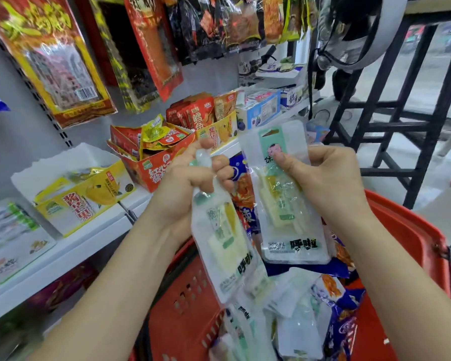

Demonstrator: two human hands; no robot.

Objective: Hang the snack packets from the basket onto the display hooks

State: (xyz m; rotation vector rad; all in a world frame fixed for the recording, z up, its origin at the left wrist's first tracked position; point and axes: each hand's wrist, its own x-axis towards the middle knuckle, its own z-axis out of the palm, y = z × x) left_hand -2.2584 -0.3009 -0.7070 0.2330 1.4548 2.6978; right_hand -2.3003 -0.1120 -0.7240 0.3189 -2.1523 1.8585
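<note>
Packets of one white-and-green kind are held above the red basket (412, 230), one in each hand. The left hand (188, 178) is seen above the basket's left wall. Its grip is clamped on the left packet (224, 241), the fingers being curled round the crumpled top edge. The packet hangs down tilted, and its lower end reaches over the inside of the basket.

The right hand (328, 178) is seen above the middle of the basket. Its grip is closed on the right packet (287, 209), which is pinched near its top by the thumb on the printed front, with the fingers curled behind. That packet is held nearly upright, front toward the camera, just beside the left packet. Whether the two touch cannot be told.

Inside the basket, loose white packets (294, 324) are piled below the held ones, and blue and orange packets (341, 290) are mixed among them toward the right wall.

Left of the basket a white shelf (63, 256) is seen, on which a yellow display box (84, 201) and a red display box (151, 168) are stood. Above and left of the basket, hanging packets (50, 61) are displayed against the back panel. Beyond the basket, to its right, a black frame (401, 126) is seen.
</note>
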